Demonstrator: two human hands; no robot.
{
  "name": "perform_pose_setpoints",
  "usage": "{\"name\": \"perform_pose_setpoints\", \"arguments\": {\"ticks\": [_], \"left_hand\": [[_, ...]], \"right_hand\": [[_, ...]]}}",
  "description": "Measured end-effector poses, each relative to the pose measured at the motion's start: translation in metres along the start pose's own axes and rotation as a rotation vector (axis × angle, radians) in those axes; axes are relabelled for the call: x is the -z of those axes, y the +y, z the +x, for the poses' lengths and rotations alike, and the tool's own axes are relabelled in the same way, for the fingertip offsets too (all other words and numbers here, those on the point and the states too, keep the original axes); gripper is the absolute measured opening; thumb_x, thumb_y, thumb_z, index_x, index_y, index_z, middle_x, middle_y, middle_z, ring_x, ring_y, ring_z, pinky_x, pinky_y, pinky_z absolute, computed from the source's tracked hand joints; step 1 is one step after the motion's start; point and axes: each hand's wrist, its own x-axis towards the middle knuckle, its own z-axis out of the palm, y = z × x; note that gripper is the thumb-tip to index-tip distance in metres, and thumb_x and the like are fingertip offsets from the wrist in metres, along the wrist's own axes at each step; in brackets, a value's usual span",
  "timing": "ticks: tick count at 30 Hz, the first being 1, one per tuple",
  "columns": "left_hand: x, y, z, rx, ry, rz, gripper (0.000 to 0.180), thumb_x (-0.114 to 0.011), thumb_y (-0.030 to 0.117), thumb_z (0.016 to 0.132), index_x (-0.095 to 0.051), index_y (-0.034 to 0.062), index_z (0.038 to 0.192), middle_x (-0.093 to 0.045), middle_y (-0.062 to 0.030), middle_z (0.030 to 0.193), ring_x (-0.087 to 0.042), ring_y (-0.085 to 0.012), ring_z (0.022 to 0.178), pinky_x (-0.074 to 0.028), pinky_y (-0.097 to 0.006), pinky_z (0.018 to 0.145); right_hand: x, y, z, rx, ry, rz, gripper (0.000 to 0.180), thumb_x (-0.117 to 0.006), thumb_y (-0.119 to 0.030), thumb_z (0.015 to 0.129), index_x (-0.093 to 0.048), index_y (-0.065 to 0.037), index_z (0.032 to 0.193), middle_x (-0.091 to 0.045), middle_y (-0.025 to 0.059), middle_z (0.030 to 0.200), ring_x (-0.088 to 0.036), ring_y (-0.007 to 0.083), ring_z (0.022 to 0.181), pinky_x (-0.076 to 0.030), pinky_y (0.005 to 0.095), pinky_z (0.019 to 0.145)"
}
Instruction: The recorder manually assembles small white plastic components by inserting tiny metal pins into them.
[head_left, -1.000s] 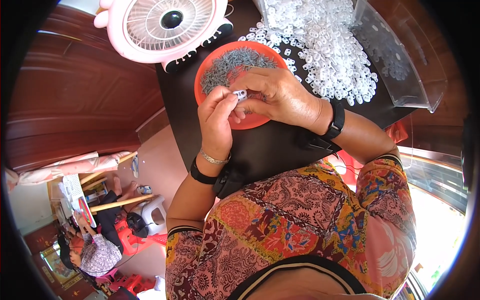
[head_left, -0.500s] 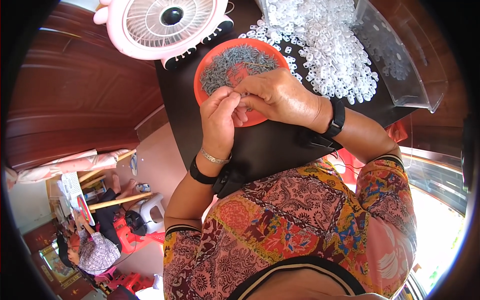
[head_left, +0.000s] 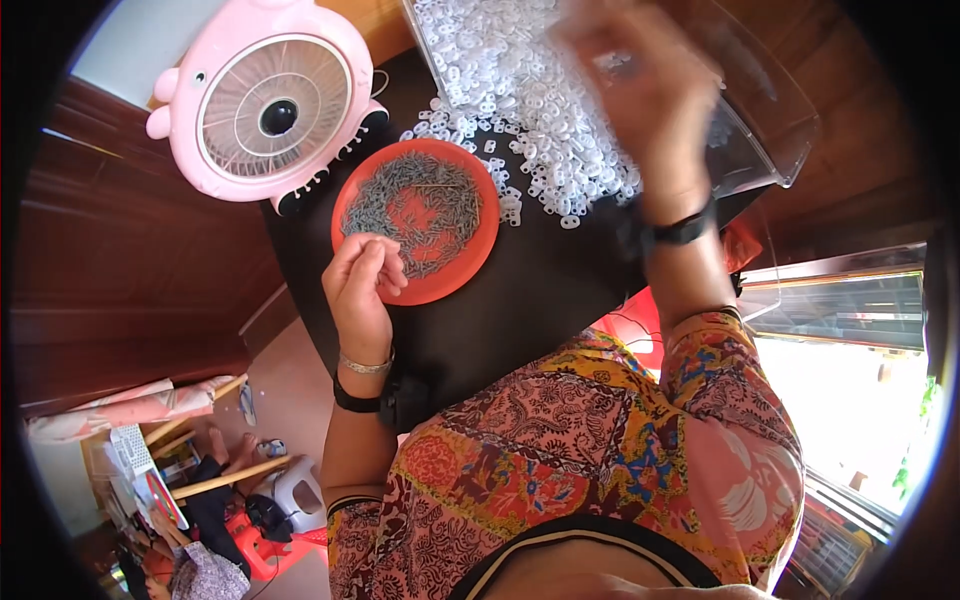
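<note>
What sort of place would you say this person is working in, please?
Probably a home used for small piecework: a dark table holds an orange dish of small grey metal parts, a heap of white plastic pieces and a pink desk fan.

The fan is pale pink with a white grille and a black hub; the dish is orange-red and holds dull grey pins, and the table is black. The loose parts are milky white, the tray clear. The dress has a paisley print in orange, maroon, yellow and blue, and both wristbands are black.
</note>
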Motion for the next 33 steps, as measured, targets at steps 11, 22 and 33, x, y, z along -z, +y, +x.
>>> {"name": "perform_pose_setpoints", "arguments": {"ticks": [11,22,33], "left_hand": [[-0.003,0.003,0.002,-0.001,-0.060,0.001,0.019,-0.049,0.014,0.090,-0.061,0.0005,0.082,-0.056,-0.0022,0.066,-0.050,-0.0066,0.054,-0.037,-0.019,0.048],[-0.005,-0.001,0.004,0.001,-0.056,0.001,0.019,-0.049,0.012,0.091,-0.061,0.0004,0.081,-0.056,-0.0015,0.066,-0.049,-0.0063,0.053,-0.036,-0.019,0.047],[-0.005,-0.001,0.003,0.021,-0.089,0.019,0.018,-0.049,0.015,0.092,-0.060,0.0023,0.087,-0.056,-0.0004,0.068,-0.049,-0.0049,0.055,-0.036,-0.018,0.048]], "right_hand": [[0.007,0.066,-0.016,-0.193,-0.410,0.153,0.018,-0.066,-0.016,0.084,-0.069,-0.008,0.100,-0.068,0.0057,0.090,-0.063,0.0132,0.082,-0.049,0.0276,0.071],[-0.107,0.055,-0.061,0.136,-0.948,0.097,0.015,-0.062,-0.017,0.079,-0.068,-0.008,0.088,-0.063,0.0104,0.084,-0.061,0.0308,0.081,-0.048,0.0399,0.073],[-0.081,0.002,-0.045,-0.282,-1.032,0.442,0.016,-0.062,-0.018,0.084,-0.064,-0.002,0.086,-0.063,0.0076,0.077,-0.060,0.0156,0.075,-0.047,0.0301,0.067]]}}
